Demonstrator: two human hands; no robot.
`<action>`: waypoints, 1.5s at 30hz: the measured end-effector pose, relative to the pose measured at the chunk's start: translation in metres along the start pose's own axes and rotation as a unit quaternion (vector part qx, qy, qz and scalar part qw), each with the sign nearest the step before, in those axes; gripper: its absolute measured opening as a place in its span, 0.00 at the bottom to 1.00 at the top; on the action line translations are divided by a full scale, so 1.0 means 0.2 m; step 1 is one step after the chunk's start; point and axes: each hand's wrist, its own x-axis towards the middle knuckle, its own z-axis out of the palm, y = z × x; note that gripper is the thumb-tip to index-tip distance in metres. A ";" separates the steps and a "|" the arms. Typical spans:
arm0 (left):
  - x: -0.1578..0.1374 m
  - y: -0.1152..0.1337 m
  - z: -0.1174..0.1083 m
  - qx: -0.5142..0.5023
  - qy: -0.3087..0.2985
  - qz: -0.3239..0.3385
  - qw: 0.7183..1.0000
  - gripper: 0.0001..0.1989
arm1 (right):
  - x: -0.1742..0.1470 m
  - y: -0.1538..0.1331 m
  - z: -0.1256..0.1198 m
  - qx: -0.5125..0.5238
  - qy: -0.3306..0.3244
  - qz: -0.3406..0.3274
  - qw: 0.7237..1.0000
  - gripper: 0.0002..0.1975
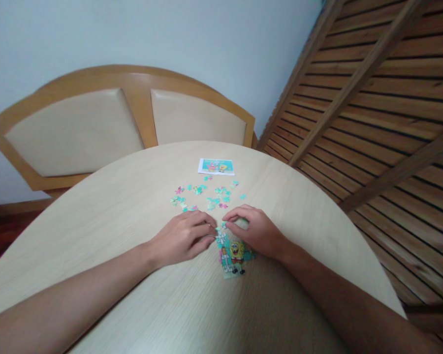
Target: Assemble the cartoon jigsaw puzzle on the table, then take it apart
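Observation:
A partly joined jigsaw puzzle (237,251) with a yellow cartoon figure and a pale one lies flat on the table. My right hand (257,229) is over its upper right part, thumb and index finger pinching a small teal puzzle piece (224,224) at the top edge. My left hand (187,235) rests at the puzzle's upper left, fingers bent and closed, with their tips against its edge. The right hand covers part of the joined section. Just beyond both hands lie several loose puzzle pieces (223,193), teal and pink, some overlapping.
Behind the loose pieces is a picture card (217,166) with a white border. The round pale wooden table (133,196) has a curved far edge. A bench with cream padded backs (77,130) stands past it, against the wall. Wooden slats (372,113) rise at the right.

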 end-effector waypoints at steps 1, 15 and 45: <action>0.00 0.00 0.00 0.006 -0.007 0.002 1.000 0.10 | 0.00 0.00 0.00 0.002 -0.004 0.004 1.000 0.06; -0.01 -0.01 -0.01 0.012 -0.037 0.008 0.999 0.11 | 0.00 0.01 0.01 0.002 -0.021 0.011 1.000 0.04; 0.00 -0.01 -0.02 0.005 -0.043 0.010 0.999 0.12 | -0.01 0.03 0.00 -0.054 -0.070 -0.064 0.994 0.01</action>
